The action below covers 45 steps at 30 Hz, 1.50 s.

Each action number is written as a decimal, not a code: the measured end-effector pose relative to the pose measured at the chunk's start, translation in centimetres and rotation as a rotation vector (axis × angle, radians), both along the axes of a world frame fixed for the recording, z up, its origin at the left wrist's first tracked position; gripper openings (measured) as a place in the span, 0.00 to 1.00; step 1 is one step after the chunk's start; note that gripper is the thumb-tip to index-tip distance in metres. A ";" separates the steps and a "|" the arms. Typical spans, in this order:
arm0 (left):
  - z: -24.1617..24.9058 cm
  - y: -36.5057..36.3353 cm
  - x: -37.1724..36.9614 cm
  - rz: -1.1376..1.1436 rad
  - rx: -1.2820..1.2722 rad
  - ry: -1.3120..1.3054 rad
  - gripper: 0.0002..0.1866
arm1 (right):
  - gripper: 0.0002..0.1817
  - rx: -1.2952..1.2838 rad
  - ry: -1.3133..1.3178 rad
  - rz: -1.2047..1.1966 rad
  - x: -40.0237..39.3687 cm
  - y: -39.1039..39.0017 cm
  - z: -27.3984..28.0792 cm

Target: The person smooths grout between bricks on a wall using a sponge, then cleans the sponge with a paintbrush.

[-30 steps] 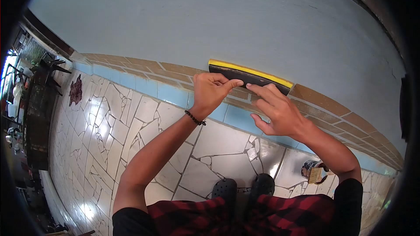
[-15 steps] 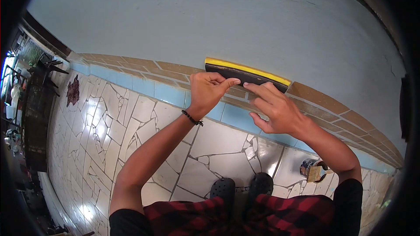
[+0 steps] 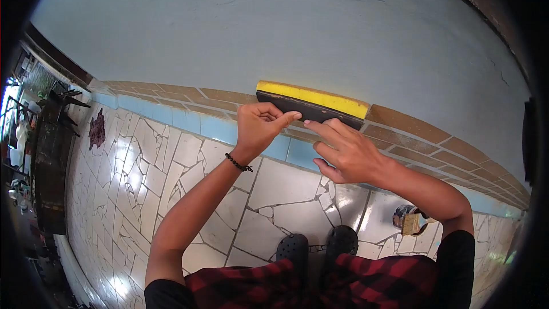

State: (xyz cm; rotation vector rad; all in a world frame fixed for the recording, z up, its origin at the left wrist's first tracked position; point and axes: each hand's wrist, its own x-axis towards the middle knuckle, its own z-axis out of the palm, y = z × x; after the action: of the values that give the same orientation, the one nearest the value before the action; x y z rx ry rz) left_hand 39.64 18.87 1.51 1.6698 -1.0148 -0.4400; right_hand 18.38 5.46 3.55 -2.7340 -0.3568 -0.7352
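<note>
A long black-and-yellow bar (image 3: 311, 98) lies along the wall where the grey surface meets the painted brick pattern. Its yellow side faces up, and its black side faces me. My left hand (image 3: 260, 129) is closed at the bar's lower left part, with curled fingers and the thumb along the black side. The tips of my right hand (image 3: 346, 154) rest at the bar's lower edge. Its index finger points toward my left thumb, while its own thumb is held apart below. The bar's back side is hidden.
Brown brick shapes (image 3: 409, 125) and light-blue tiles (image 3: 217, 130) run along the wall's base. A paint can (image 3: 402, 216) with a paintbrush (image 3: 410, 224) stands on the tiled floor (image 3: 280, 194) at right. A dark red cloth (image 3: 97, 129) lies at left, near dark furniture (image 3: 50, 171).
The bar has tilted so that more of its yellow side shows. Both hands have kept their places on it. The whole view has shifted slightly.
</note>
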 end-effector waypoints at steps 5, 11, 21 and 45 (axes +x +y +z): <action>-0.2 0.4 -0.7 0.010 -0.028 -0.054 0.13 | 0.11 -0.043 0.003 0.003 -0.4 -0.1 0.3; -0.3 0.4 -1.0 0.050 -0.039 -0.180 0.13 | 0.11 -0.040 -0.029 0.011 -0.1 -0.5 -0.5; -0.9 -1.7 -0.5 0.119 -0.023 -0.190 0.11 | 0.10 -0.031 -0.032 -0.012 1.1 -2.6 -0.9; -1.7 -1.0 -1.6 0.124 -0.148 -0.116 0.16 | 0.10 -0.046 -0.067 -0.059 0.5 -1.3 -1.7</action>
State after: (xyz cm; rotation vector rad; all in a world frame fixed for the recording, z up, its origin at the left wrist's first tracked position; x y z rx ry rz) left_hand 38.08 17.89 -0.15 1.6284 -0.9970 -0.1829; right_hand 18.84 4.19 1.89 -2.7787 -0.3118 -0.8462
